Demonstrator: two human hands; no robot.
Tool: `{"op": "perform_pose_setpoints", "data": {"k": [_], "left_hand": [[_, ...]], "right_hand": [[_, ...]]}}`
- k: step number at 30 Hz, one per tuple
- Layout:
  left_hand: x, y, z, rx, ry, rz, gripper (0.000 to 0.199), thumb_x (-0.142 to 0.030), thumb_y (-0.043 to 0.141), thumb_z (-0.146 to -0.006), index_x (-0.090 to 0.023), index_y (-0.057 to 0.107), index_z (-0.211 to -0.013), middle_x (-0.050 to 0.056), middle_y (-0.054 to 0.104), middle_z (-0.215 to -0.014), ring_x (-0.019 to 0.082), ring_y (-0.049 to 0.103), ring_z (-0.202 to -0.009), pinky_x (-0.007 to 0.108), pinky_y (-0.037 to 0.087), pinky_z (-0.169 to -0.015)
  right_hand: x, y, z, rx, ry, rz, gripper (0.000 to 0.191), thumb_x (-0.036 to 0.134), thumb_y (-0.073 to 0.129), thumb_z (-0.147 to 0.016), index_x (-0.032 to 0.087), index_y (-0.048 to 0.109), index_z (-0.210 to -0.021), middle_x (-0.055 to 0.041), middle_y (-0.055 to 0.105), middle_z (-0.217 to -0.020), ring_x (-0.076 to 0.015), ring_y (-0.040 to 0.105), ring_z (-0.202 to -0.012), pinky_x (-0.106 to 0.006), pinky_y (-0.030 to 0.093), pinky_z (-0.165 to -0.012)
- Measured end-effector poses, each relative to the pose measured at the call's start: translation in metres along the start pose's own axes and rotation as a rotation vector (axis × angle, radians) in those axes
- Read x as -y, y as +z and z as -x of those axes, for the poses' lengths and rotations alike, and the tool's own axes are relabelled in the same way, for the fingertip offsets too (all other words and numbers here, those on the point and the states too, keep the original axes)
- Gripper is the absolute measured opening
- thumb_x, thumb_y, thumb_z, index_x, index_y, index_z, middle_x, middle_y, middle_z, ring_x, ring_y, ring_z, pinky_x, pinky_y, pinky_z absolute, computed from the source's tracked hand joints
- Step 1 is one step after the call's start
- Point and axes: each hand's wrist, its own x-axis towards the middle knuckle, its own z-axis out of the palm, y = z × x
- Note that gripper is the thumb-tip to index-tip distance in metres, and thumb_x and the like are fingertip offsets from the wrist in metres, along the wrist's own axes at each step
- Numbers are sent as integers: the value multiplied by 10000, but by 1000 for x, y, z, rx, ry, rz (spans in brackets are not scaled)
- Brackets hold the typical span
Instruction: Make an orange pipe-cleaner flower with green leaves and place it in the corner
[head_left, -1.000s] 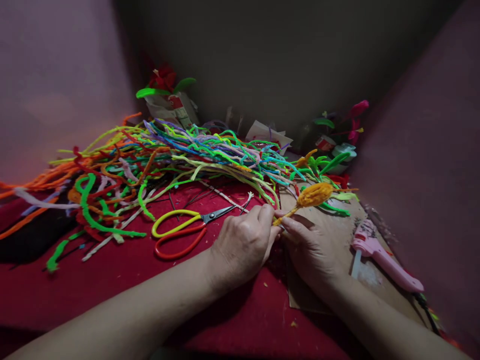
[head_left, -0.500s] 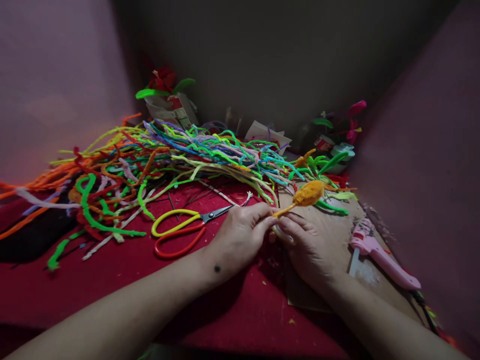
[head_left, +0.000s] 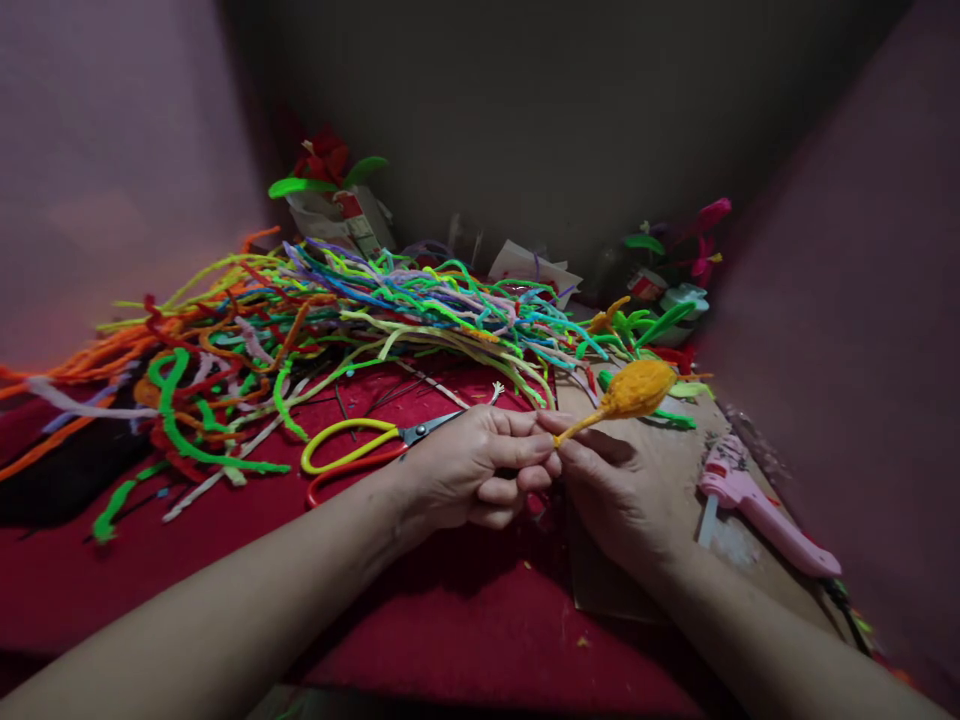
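Note:
An orange fuzzy bud on a thin stem points up and to the right from between my fingertips. My left hand pinches the lower end of the stem, its other fingers curled underneath. My right hand grips the same stem close by, thumb and forefinger pressed together. Partly behind my left wrist lie scissors with one yellow and one red handle, on the red cloth.
A large heap of coloured pipe cleaners spreads across the back and left. A pink glue gun rests on a brown board at the right. Fuzzy flowers stand behind, near a small pale jar.
The orange bud has shifted right and turned, showing more of its side. My left hand has rolled, so its curled fingers now show and it covers more of the red handle.

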Motion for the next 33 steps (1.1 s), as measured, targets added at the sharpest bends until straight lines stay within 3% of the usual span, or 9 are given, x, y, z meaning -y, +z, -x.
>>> {"op": "perform_pose_setpoints", "data": {"k": [4, 6, 9, 12, 14, 18, 25, 28, 33], "left_hand": [[-2, 6, -1, -74, 54, -171, 224, -329, 478, -854, -145, 527, -738, -65, 449, -557, 3, 219, -306, 144, 216, -296], [-1, 11, -1, -221, 174, -454, 281, -349, 433, -872, -146, 527, -702, -43, 481, -563, 29, 329, -337, 167, 284, -335], [6, 13, -1, -439, 460, -1035, 214, -304, 479, -854, -139, 584, -767, 16, 583, -674, 100, 524, -563, 221, 428, -546], [15, 8, -1, -471, 663, -1445, 219, -218, 423, -872, -118, 609, -930, 71, 625, -787, 156, 562, -703, 275, 444, -659], [19, 4, -2, -453, 732, -1503, 259, -176, 373, -884, -110, 610, -964, 74, 627, -776, 152, 563, -685, 261, 438, -636], [17, 5, -3, -449, 767, -1263, 210, -147, 436, -869, -130, 635, -933, 30, 640, -744, 104, 568, -659, 196, 424, -633], [2, 17, -3, -412, 406, -684, 153, -165, 522, -811, -144, 622, -697, -53, 503, -521, 42, 430, -446, 139, 333, -436], [1, 15, -3, -345, 252, -469, 163, -217, 515, -817, -140, 583, -691, -69, 447, -471, 26, 342, -333, 141, 243, -331], [5, 7, -2, -166, 178, -180, 154, -265, 536, -820, -139, 562, -737, -56, 498, -533, 3, 299, -296, 129, 203, -290]], "right_hand": [[-1, -1, -1, -56, -41, 25, 150, 247, 671, -738, 208, 723, -874, -20, 677, -763, -174, 590, -748, -329, 449, -738], [-1, -1, -2, -72, -35, 29, 135, 236, 644, -759, 206, 724, -864, -14, 662, -712, -161, 575, -693, -312, 444, -693], [-1, -1, -3, -106, -52, 3, 111, 197, 648, -748, 202, 732, -820, -9, 658, -707, -142, 547, -653, -283, 427, -646], [-2, 0, -2, -108, -62, 9, 113, 184, 666, -737, 201, 736, -823, -4, 655, -719, -124, 523, -631, -258, 403, -608], [-3, 0, -1, -107, -66, 49, 126, 195, 677, -736, 204, 739, -845, 1, 643, -701, -117, 507, -616, -251, 387, -589], [-2, -2, 0, -53, -70, 134, 141, 239, 653, -771, 208, 733, -882, 2, 621, -705, -122, 495, -635, -255, 375, -596], [-3, -5, -1, 17, -41, 121, 157, 228, 577, -817, 182, 686, -714, -4, 604, -693, -135, 502, -638, -278, 383, -621], [-1, -5, -2, 50, -32, 112, 179, 240, 571, -815, 190, 680, -682, -17, 648, -746, -163, 555, -714, -323, 414, -721], [2, -5, -4, 40, -80, 104, 164, 228, 626, -771, 206, 688, -621, -23, 688, -937, -206, 554, -1023, -374, 325, -982]]}}
